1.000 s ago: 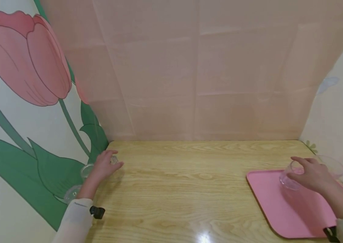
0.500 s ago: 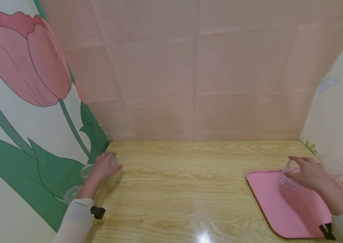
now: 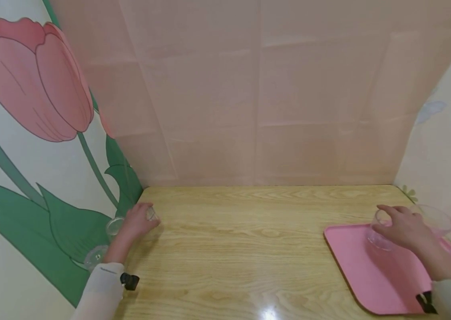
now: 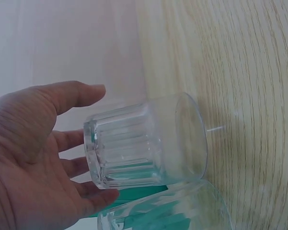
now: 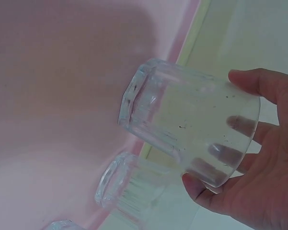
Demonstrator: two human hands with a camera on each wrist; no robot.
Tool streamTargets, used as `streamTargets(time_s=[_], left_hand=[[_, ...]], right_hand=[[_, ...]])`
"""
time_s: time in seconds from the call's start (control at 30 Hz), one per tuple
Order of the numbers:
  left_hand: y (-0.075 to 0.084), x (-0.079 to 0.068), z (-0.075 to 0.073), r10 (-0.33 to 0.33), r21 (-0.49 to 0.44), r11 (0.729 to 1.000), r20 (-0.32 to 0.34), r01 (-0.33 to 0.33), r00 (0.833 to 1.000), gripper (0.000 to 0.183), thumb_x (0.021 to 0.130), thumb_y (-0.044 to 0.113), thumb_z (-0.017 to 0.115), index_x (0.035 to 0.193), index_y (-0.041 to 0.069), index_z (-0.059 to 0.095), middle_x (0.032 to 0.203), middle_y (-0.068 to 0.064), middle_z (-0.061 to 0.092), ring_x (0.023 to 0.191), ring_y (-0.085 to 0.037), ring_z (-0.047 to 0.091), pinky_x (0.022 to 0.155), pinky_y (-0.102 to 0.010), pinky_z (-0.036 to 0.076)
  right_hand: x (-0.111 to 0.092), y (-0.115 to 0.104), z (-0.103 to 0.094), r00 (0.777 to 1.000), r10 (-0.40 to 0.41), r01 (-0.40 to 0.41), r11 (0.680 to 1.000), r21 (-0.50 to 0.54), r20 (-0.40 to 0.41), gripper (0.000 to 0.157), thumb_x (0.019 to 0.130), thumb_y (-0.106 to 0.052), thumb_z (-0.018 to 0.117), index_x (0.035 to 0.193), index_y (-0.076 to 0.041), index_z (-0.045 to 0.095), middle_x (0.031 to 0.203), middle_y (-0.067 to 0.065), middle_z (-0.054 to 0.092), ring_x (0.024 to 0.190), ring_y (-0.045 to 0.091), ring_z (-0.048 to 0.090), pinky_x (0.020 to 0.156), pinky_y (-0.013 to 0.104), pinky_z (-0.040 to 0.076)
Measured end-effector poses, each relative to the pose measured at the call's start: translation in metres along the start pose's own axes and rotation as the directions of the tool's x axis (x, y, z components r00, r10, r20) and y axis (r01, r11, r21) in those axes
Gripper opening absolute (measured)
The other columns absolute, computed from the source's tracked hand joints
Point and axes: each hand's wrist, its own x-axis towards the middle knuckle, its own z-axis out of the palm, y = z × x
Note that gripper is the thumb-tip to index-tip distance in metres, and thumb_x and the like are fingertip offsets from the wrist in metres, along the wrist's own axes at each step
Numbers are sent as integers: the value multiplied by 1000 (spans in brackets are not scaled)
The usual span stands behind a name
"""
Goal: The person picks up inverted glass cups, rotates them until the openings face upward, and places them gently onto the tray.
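Observation:
At the left side of the table, my left hand point(image 3: 134, 222) is spread around a clear glass tumbler point(image 4: 127, 143) that stands upside down, rim on the wood. In the left wrist view the thumb is apart from the glass, and the fingertips lie behind its base. On the right, my right hand point(image 3: 407, 231) holds another clear tumbler point(image 5: 191, 120) near its rim, thumb on one side and fingers on the other. This tumbler is upright, its base at the pink tray point(image 3: 389, 284); whether it rests there I cannot tell.
A second upturned glass point(image 4: 167, 211) stands close beside the left one, and another glass point(image 3: 95, 256) is nearer the left sleeve. More glasses, one of them a tumbler point(image 5: 127, 187), stand along the tray's right side. Painted walls bound both sides of the wooden table point(image 3: 241, 249).
My left hand has dipped slightly lower around its tumbler. My right hand has shifted a little to the left, while its tumbler stays in nearly the same place.

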Motion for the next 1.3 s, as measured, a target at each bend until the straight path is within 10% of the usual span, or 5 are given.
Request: streamTargets(time_s=[1.3], left_hand=[[4, 2, -7, -5, 82, 997, 115, -4, 993, 64, 84, 0, 72, 142, -9, 46, 140, -40, 40, 127, -63, 37, 105, -68, 36]], right_hand=[[5, -1, 5, 1000, 5, -5, 1000, -1, -2, 77, 100, -46, 54, 146, 11, 31, 131, 54, 26, 113, 78, 24, 85, 83, 30]])
